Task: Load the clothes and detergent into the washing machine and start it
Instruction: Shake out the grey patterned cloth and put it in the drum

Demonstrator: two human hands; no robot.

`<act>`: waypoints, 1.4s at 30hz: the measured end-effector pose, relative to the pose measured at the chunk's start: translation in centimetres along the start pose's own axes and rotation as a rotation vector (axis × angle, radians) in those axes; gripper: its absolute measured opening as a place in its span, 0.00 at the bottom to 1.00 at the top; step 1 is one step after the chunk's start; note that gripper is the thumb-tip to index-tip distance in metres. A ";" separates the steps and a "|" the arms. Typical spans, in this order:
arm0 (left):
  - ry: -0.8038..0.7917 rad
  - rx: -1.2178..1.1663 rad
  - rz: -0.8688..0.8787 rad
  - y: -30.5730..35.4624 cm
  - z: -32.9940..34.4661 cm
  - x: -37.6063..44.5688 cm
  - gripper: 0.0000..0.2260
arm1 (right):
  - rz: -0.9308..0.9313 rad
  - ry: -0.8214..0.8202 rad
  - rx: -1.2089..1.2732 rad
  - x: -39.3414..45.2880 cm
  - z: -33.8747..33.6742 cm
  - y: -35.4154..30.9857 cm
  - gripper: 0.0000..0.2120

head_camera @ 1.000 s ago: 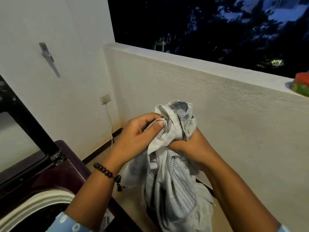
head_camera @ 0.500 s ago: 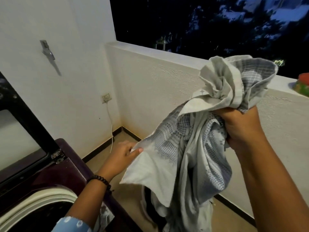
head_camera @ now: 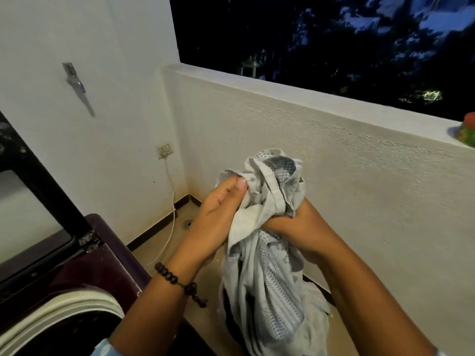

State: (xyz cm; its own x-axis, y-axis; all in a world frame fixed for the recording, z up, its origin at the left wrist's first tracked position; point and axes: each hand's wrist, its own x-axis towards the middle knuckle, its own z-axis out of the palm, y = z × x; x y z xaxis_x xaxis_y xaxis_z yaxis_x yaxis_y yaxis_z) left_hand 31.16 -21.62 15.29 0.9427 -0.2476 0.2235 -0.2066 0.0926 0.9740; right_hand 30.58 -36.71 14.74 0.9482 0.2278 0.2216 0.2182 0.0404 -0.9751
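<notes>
Item: grey patterned garment (head_camera: pixel 267 278). You hold it bunched at chest height in front of the parapet wall (head_camera: pixel 334 155), to the right of the washing machine and clear of it; the gathered top stands above your fists, and the rest hangs down in loose folds between your forearms (its lower end runs out of view).

Item: your left hand (head_camera: pixel 218 214). Fingers curled round the left side of the bunch, thumb pressed on the cloth near the top. A dark bead bracelet (head_camera: pixel 177 280) sits on that wrist.

Item: your right hand (head_camera: pixel 298 224). Closed on the right side of the bunch from below; the fingers are mostly buried in the fabric.

Item: washing machine (head_camera: pixel 102 268), lower left. Maroon top, lid (head_camera: pixel 33 201) raised with a glass panel, the pale rim of the drum opening showing beneath.

Item: wall socket (head_camera: pixel 164 150) in the corner, with a white cable (head_camera: pixel 171 214) dropping to the floor.

Item: metal hook (head_camera: pixel 73 78) on the left wall.

Item: red and green object (head_camera: pixel 465 132) on the parapet's ledge at the far right, cut off by the frame edge.
</notes>
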 end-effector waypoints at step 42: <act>0.643 0.290 0.131 7.3 -0.9 -2.3 0.45 | 0.118 -0.060 -0.697 1.9 -5.7 0.4 0.09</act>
State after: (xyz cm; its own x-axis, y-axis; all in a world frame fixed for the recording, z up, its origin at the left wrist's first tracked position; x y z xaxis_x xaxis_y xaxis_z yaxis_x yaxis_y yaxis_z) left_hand 27.77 -19.52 21.82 0.8543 0.3737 0.3613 -0.3061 -0.1999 0.9308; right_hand 33.79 -41.82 14.87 0.9644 0.2468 0.0946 0.2314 -0.6154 -0.7535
